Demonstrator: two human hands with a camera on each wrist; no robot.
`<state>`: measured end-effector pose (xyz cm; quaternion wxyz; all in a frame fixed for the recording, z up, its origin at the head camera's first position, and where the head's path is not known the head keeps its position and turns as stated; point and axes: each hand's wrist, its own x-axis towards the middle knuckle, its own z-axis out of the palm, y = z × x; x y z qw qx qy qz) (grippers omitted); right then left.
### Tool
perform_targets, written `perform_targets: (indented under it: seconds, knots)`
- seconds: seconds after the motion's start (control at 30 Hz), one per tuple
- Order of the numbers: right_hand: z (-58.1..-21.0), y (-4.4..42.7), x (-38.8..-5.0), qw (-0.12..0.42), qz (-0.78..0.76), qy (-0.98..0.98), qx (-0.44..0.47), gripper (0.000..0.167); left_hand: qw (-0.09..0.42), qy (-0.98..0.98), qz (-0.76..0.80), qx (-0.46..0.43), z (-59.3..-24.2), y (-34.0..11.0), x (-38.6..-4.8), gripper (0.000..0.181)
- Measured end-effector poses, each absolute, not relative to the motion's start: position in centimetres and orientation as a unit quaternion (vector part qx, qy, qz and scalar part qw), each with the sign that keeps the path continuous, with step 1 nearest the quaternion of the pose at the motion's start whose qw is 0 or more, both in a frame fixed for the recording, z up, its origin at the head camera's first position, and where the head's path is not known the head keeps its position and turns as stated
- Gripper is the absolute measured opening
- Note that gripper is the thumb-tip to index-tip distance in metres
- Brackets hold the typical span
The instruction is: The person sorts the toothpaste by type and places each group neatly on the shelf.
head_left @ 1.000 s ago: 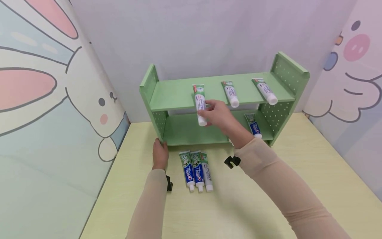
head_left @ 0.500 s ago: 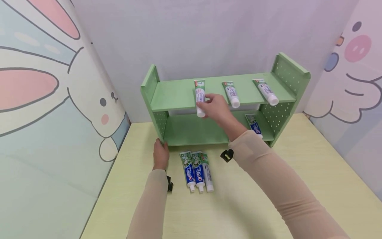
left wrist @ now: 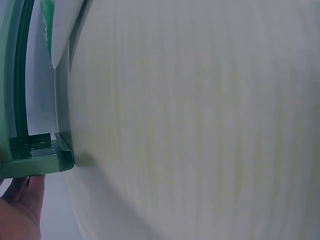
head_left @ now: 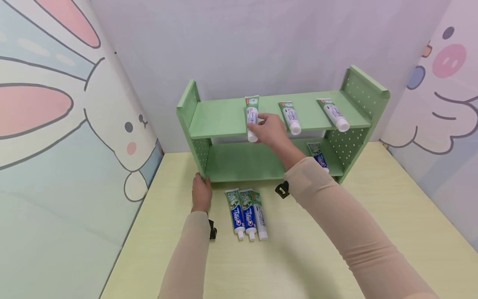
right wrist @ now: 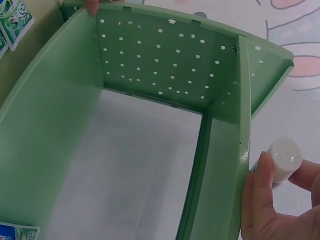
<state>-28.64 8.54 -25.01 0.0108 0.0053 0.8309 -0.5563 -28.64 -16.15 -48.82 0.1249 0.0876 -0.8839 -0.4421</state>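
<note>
My right hand [head_left: 270,129] pinches a white-and-green tube [head_left: 252,114] at the front of the upper shelf [head_left: 222,118], left of two similar tubes [head_left: 290,117], cap toward me. Contact with the shelf: cannot tell. My left hand [head_left: 201,194] grips the green rack [head_left: 188,96] at its lower left corner. Three tubes [head_left: 248,214] lie on the table [head_left: 239,270].

Glossy shelf [head_left: 220,118], smooth plastic cap [right wrist: 286,155]

Just right of the left hand [head_left: 201,194], two blue-and-green tubes [head_left: 237,214] are bearing what looks like the brand "Crest"; the white-and-green tube [head_left: 252,114] in the right hand [head_left: 270,129] is carrying lettering too small to read.
</note>
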Motion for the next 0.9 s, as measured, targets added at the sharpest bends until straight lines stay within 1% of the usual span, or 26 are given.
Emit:
perform_targets:
  seconds: [0.3,0.73,0.9]
  knots:
    - [-24.99,7.88,-28.90,-0.003,-0.532,0.846,0.012,0.058,0.117,-0.883,-0.445,0.091,-48.61,-16.05,-28.55,0.040]
    - [-24.47,7.93,-28.88,0.001,-0.502,0.865,0.027,0.049,0.118,-0.883,-0.445,0.093,-48.61,-16.11,-28.50,0.040]
    - [-24.43,7.93,-28.66,0.001,-0.498,0.867,0.023,0.050,0.115,-0.886,-0.440,0.092,-48.63,-16.11,-28.42,0.041]
